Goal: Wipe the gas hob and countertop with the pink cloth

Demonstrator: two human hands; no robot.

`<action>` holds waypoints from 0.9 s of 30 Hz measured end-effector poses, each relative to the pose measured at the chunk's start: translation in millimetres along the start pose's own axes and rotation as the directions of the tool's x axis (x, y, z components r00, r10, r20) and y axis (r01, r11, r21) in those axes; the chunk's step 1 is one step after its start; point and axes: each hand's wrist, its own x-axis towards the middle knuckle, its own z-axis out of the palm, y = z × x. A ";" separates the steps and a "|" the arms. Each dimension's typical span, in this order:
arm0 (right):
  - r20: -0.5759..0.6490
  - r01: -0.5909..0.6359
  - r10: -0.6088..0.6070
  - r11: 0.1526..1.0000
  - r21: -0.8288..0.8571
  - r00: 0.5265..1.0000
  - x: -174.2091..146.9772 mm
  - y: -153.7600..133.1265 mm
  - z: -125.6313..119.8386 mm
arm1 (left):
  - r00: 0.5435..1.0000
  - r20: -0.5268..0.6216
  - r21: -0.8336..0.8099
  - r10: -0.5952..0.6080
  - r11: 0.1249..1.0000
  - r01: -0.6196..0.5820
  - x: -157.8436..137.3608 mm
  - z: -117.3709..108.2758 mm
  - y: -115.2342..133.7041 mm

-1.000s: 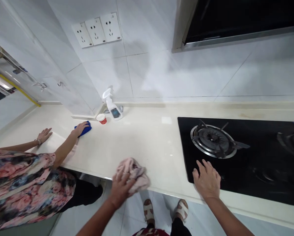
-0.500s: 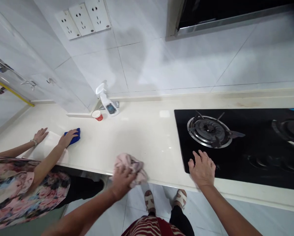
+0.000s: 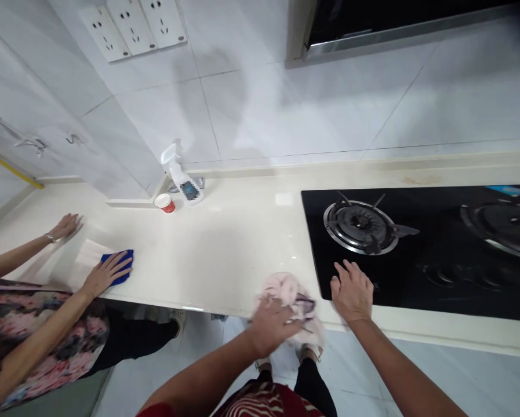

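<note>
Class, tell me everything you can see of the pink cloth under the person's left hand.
The pink cloth looks like soft fabric, pale, with a dark purplish patch toward its right side. Bunched, creased and slightly blurred, it lies at the front edge of the pale countertop, apparently reaching past it, near the front left corner of the gas hob. The left hand lies over it, hiding part.
</note>
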 end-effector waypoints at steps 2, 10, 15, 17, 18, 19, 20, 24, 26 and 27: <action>0.014 -0.007 0.007 1.000 0.006 1.000 0.5 -2.0 -1.2 | 0.996 0.001 0.045 -0.086 0.995 0.086 -42.3 -12.0 -30.6; -0.001 -0.009 0.009 0.999 0.033 1.000 2.3 -4.6 1.2 | 0.909 0.157 0.254 -0.386 0.905 0.341 -202.5 -79.1 -160.7; 0.012 -0.020 0.020 0.999 0.041 1.000 3.9 -6.8 -2.0 | 0.876 0.142 0.316 -0.460 0.860 0.400 -193.6 -81.4 -150.6; 0.011 -0.025 0.025 0.999 0.046 1.000 3.5 -8.3 -4.3 | 0.894 0.164 0.290 -0.418 0.886 0.361 -159.9 -69.0 -124.2; 0.012 -0.025 0.024 0.998 0.052 1.000 3.2 -9.0 -5.2 | 0.909 0.179 0.268 -0.376 0.908 0.323 -138.4 -61.6 -108.3; 0.013 -0.024 0.023 0.998 0.060 1.000 3.1 -9.7 -5.9 | 0.924 0.183 0.243 -0.336 0.926 0.288 -114.5 -53.7 -91.2; 0.015 -0.023 0.022 0.997 0.072 1.000 3.4 -10.1 -6.2 | 0.938 0.194 0.211 -0.287 0.946 0.246 -88.8 -45.8 -73.5; 0.045 -0.069 0.063 0.983 0.168 0.997 11.6 -8.6 -8.2 | 0.976 0.217 0.024 -0.026 0.999 0.021 19.4 -15.3 -2.5; 0.075 -0.126 0.109 0.951 0.281 0.991 16.9 -7.0 -14.5 | 0.976 0.214 -0.039 0.048 0.998 -0.041 64.1 -2.6 26.8; 0.081 -0.150 0.130 0.924 0.352 0.988 17.6 -6.9 -19.9 | 0.976 0.214 -0.053 0.031 0.998 -0.020 80.7 2.5 37.9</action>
